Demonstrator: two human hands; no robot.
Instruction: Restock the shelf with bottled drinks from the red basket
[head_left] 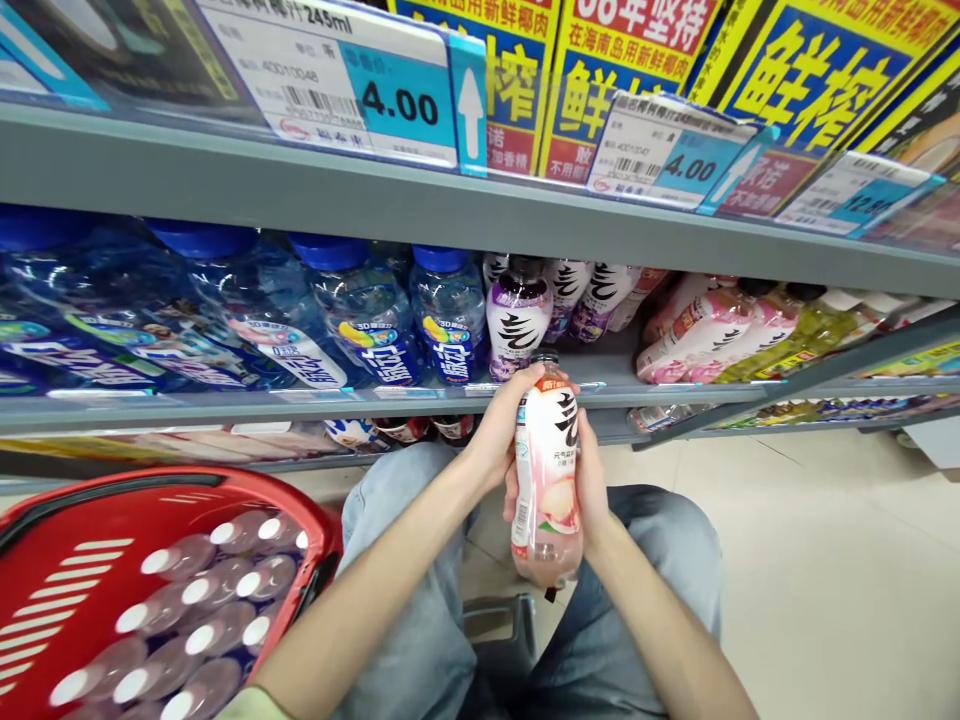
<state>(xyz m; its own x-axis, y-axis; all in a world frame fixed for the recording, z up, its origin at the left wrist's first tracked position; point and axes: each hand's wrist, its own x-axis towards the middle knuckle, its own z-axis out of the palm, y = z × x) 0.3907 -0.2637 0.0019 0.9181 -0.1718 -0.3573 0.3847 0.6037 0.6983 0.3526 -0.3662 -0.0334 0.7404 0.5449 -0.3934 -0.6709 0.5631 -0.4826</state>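
Note:
I hold a pink peach drink bottle (546,480) upright in front of me with both hands. My left hand (501,432) wraps around its upper left side near the black cap. My right hand (592,490) is closed round its right side and back. The bottle is just below the edge of the grey shelf (315,405), in front of a purple bottle (517,318) of the same brand.
A red shopping basket (90,560) at lower left holds several white-capped bottles. Blue water bottles (360,320) fill the shelf's left part, pink and yellow bottles (712,330) lie to the right. Price tags hang on the upper shelf. My knees are below, over a pale floor.

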